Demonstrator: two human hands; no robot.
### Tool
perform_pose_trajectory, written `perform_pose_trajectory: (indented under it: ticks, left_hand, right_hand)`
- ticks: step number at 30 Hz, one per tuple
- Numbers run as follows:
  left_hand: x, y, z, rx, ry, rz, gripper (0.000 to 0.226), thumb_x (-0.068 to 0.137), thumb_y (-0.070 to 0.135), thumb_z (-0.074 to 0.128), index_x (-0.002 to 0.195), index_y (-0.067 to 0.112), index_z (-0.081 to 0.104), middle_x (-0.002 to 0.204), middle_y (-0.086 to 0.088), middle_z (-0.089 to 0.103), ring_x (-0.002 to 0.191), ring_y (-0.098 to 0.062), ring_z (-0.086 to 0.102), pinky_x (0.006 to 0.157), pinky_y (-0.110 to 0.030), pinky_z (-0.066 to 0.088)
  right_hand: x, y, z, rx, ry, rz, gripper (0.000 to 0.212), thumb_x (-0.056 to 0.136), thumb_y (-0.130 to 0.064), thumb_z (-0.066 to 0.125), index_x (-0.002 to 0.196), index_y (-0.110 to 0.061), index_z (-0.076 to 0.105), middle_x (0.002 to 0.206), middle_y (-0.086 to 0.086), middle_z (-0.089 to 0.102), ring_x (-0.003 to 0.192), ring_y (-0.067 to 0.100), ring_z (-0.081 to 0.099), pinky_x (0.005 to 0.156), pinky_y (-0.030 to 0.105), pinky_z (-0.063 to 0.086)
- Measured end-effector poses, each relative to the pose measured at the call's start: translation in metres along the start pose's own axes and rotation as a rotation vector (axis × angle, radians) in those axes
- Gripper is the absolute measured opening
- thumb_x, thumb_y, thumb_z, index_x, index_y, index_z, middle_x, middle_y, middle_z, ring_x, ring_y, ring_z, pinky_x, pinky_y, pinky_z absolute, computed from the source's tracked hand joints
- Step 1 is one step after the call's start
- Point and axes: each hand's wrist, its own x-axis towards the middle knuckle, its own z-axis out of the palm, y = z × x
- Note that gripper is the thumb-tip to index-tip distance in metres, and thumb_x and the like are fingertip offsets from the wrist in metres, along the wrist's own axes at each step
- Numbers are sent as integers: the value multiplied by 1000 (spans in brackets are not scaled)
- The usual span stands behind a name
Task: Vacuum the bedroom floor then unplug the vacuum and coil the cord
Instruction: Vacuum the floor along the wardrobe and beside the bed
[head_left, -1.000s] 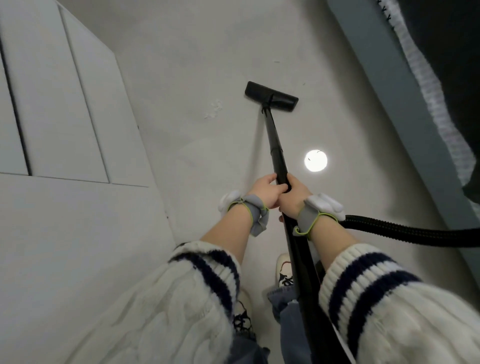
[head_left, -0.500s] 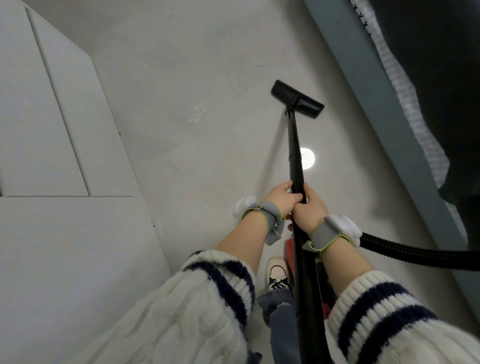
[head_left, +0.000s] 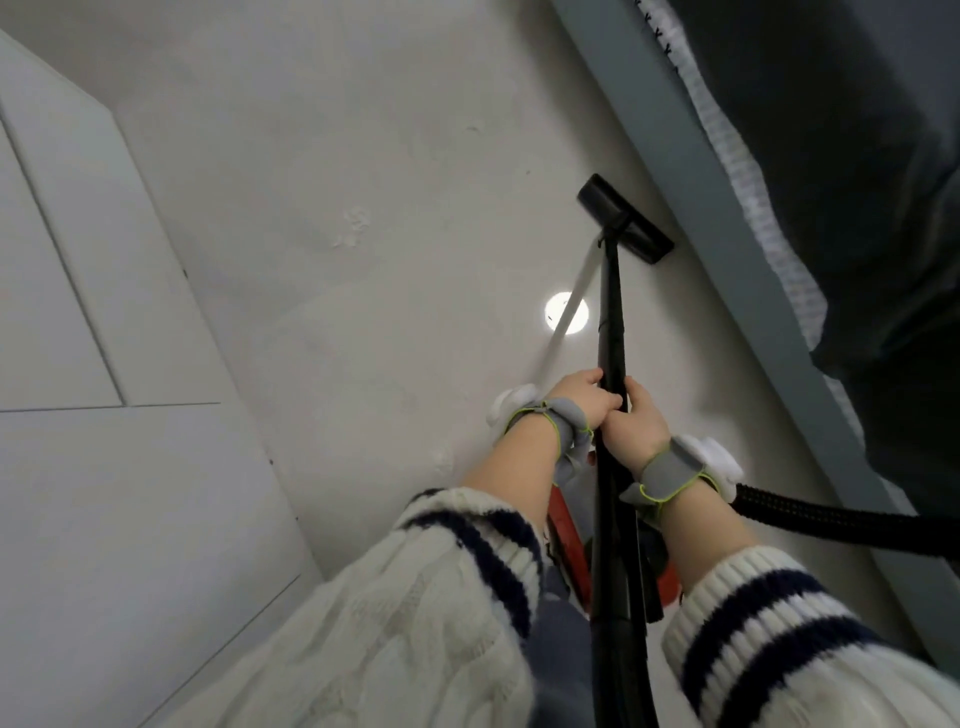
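Running away from me over the floor, the black vacuum wand (head_left: 612, 312) has its long axis almost straight up the view. Its far end points at the floor head (head_left: 626, 221). That head lies flat on the pale floor (head_left: 363, 156), set crosswise and skewed, with its right end just beside the grey-blue bed frame (head_left: 727, 208).

My 2 hands grasp the wand about midway along it, pressed side by side. The left hand (head_left: 582, 400) curls round the tube from the left. The right hand (head_left: 636, 428) wraps it from the right, a little nearer to me. Both forearms reach forward and converge on the tube, each wrist wearing a grey strap (head_left: 670, 473) with a white pad.

The head sits well ahead of my hands, and the rest of the wand passes down between my wrists toward my body. A ribbed black hose (head_left: 831, 525) comes out from behind my right wrist and runs to the right edge. Beneath my wrists is a red shape (head_left: 569, 540), mostly hidden, probably the vacuum's body. A round bright spot (head_left: 567, 312) lies on the floor just left of the wand. White panels (head_left: 130, 467) stand to my left, and dark bedding (head_left: 857, 156) hangs over the frame.
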Motion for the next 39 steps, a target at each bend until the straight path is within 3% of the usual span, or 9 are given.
perform_pose_trajectory:
  ticks: [2, 6, 10, 15, 20, 24, 32, 36, 39]
  left_hand:
    - [-10, -9, -2, 20, -8, -13, 59, 93, 15, 53, 147, 13, 32, 138, -23, 50, 126, -36, 50, 104, -38, 42]
    - [-41, -42, -20, 25, 0, -28, 60, 93, 17, 53, 148, 15, 30, 137, -22, 51, 125, -35, 51, 102, -38, 43]
    - [-65, -72, -40, -1, 32, -37, 60, 93, 18, 53, 148, 15, 29, 136, -20, 53, 125, -34, 52, 102, -37, 44]
    - [-87, -114, -74, -32, 63, -75, 62, 92, 18, 54, 148, 16, 29, 133, -21, 55, 122, -35, 54, 101, -40, 45]
    - [-100, -145, -97, -101, 77, -79, 59, 90, 15, 55, 145, 16, 35, 131, -20, 57, 118, -36, 57, 100, -41, 47]
    - [-105, -150, -98, -67, 51, -48, 56, 91, 13, 54, 144, 15, 37, 116, -25, 63, 87, -23, 56, 79, -32, 44]
    - [-111, -147, -72, -9, 40, -44, 51, 92, 12, 51, 142, 9, 39, 99, -18, 59, 77, -25, 53, 78, -40, 47]
    - [-114, -144, -67, 19, 26, -46, 59, 93, 15, 51, 147, 11, 29, 128, -22, 57, 104, -32, 61, 96, -42, 48]
    - [-116, -141, -64, 23, 29, -54, 62, 93, 15, 52, 149, 10, 25, 135, -20, 53, 118, -34, 57, 102, -43, 47]
  right_hand:
    - [-8, 6, 7, -23, -1, 17, 59, 92, 5, 37, 148, -12, 27, 102, 16, 55, 36, 8, 54, 26, 11, 33]
    - [-42, 11, 30, -66, -51, 17, 58, 95, 2, 39, 149, -12, 23, 109, 21, 54, 84, 29, 61, 27, 6, 30]
    - [-65, 17, 60, -103, -111, 40, 57, 95, 0, 38, 148, -15, 24, 97, 14, 51, 54, 18, 46, 27, 9, 31]
    - [-81, 34, 115, -56, -154, 68, 64, 91, 0, 36, 149, -22, 20, 73, 11, 49, 50, 25, 48, 30, 22, 43]
    - [-100, 37, 149, -59, -196, 78, 67, 91, -1, 38, 150, -23, 17, 93, 16, 55, 52, 25, 51, 40, 29, 46]
    - [-104, 42, 153, -76, -160, 75, 69, 89, -1, 37, 151, -23, 17, 110, 22, 57, 54, 25, 50, 42, 31, 47]
    - [-113, 58, 130, -74, -118, 34, 55, 91, -1, 35, 144, -20, 35, 70, 4, 50, 51, 19, 48, 36, 23, 43]
    - [-113, 61, 125, -108, -118, 5, 54, 92, 1, 38, 143, -14, 36, 95, 16, 60, 55, 16, 51, 32, 13, 38]
    - [-110, 63, 125, -106, -113, -8, 55, 91, 0, 40, 144, -12, 35, 117, 18, 60, 83, 26, 62, 59, 18, 47]
